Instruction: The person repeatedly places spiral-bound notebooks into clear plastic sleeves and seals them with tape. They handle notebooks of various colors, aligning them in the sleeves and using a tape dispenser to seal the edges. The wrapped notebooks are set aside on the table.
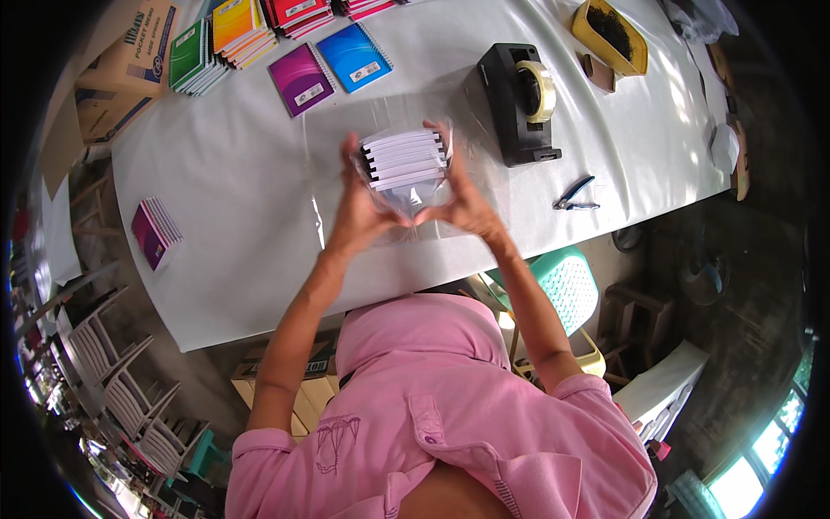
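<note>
A stack of small notebooks (405, 162) stands between my hands in a clear plastic bag (415, 197), white page edges facing up. My left hand (354, 208) curves around the left side of the bundle, and my right hand (467, 203) around the right side. Both thumbs meet at the near side, pressing the film together. Beyond the bundle lie a purple spiral notebook (301, 80) and a blue one (354, 58), flat on the table. Under the bundle, more clear film seems to lie on the white table cover (251, 251).
A black tape dispenser (506, 117) and blue-handled pliers (575, 195) lie to the right. Green (189, 56), orange (239, 30) and red notebook stacks (298, 11) line the far left, beside a cardboard box (117, 78). A wrapped-looking purple stack (156, 232) sits near the left edge. Far right is a yellow container (637, 59).
</note>
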### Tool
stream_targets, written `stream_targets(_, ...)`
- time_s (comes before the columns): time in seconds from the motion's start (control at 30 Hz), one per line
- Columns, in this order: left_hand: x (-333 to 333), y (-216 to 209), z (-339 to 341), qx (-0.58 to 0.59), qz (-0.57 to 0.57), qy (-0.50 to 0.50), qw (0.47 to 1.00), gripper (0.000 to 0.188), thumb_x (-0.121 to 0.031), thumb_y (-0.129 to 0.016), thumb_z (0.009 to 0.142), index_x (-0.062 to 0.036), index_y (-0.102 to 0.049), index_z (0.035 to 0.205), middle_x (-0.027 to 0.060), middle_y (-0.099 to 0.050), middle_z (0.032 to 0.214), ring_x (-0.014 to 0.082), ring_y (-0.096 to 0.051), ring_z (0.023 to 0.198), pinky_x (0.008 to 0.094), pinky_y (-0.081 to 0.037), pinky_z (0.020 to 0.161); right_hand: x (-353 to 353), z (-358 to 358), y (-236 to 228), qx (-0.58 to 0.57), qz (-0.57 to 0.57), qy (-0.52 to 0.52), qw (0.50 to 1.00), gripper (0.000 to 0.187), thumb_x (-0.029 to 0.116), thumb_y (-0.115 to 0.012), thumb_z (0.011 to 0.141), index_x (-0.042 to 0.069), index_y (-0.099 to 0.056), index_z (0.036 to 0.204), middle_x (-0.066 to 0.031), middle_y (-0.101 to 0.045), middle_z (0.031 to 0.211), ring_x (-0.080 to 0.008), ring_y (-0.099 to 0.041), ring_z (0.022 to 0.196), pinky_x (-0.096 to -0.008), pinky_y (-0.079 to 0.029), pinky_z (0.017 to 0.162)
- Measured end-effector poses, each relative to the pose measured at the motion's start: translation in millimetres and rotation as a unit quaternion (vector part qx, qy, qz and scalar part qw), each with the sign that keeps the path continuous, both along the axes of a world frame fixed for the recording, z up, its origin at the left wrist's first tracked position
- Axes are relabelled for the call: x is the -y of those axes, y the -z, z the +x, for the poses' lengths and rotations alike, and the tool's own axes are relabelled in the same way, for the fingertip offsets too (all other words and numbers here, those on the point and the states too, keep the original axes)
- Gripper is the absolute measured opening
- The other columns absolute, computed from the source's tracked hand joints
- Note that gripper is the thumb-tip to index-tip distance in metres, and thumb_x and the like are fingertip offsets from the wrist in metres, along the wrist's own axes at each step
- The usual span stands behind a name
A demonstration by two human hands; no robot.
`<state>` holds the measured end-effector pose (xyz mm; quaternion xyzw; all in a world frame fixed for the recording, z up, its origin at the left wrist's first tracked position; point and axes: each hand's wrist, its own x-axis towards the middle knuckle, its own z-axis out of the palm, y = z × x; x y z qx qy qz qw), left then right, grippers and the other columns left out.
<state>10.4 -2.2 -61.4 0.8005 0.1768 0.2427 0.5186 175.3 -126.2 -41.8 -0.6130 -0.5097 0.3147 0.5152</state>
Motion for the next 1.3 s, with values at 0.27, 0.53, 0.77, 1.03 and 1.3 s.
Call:
stream_targets(0.27,-1.5,-11.6,-5.4,-0.015,-0.084,-0.038,0.996,0.110,-0.035,-0.083,0.067,-0.0059,-0.015,0.148,0.0193,-0.020,0.152,0.0350,-0.026,0.138,0.0451,-0.033,0.109,8.1,12.1,-6.5,-0.018,0.017,0.021,0.999,0.118,0.029,-0.087,0.059,0.007,-0.014,0.149,-0.0172,-0.018,0.154,-0.0331,-0.018,0.143,-0.0443,-0.016,0.116)
stream_targets(0.53,-14.4,-43.2,-9.9,-0.009,0.146,-0.094,0.985,0.047,-0.014,-0.084,0.061,-0.0239,-0.074,0.106,0.0085,-0.036,0.149,0.0394,-0.019,0.141,0.0500,-0.033,0.110,6.5,16.2,-10.4,0.058,0.051,0.057,0.995,0.057,0.018,-0.086,0.058,0.014,-0.066,0.111,-0.0147,-0.034,0.148,-0.0338,-0.029,0.139,-0.0471,-0.028,0.112)
stream_targets(0.77,-29.7,-58.8,2.9,-0.043,0.276,-0.035,0.959,0.043,-0.025,-0.084,0.062,-0.0329,-0.074,0.103,0.0008,-0.041,0.146,0.0431,-0.022,0.138,0.0523,-0.034,0.108,-1.8,8.4,-21.5,0.121,0.072,0.082,0.987,0.049,0.018,-0.085,0.059,0.014,-0.070,0.105,-0.0133,-0.043,0.140,-0.0335,-0.038,0.132,-0.0466,-0.034,0.108)
stream_targets(1.03,-40.0,-72.7,8.9,-0.062,0.315,0.005,0.947,0.035,-0.015,-0.079,0.071,-0.0240,-0.074,0.104,0.0024,-0.048,0.142,0.0430,-0.020,0.140,0.0509,-0.032,0.109,-16.4,19.9,-47.1,0.062,0.028,0.052,0.996,0.023,0.018,-0.081,0.068,0.012,-0.074,0.089,-0.0109,-0.059,0.119,-0.0283,-0.056,0.107,-0.0396,-0.046,0.088)
stream_targets(1.3,-45.9,-62.3,19.4,-0.039,0.004,0.005,0.999,0.036,-0.013,-0.076,0.075,-0.0117,-0.071,0.110,0.0036,-0.049,0.141,0.0319,-0.019,0.143,0.0443,-0.027,0.112,-30.3,38.8,-53.8,0.074,-0.006,0.027,0.997,0.023,0.015,-0.081,0.068,0.011,-0.072,0.087,-0.0062,-0.066,0.098,-0.0231,-0.062,0.093,-0.0348,-0.044,0.083)
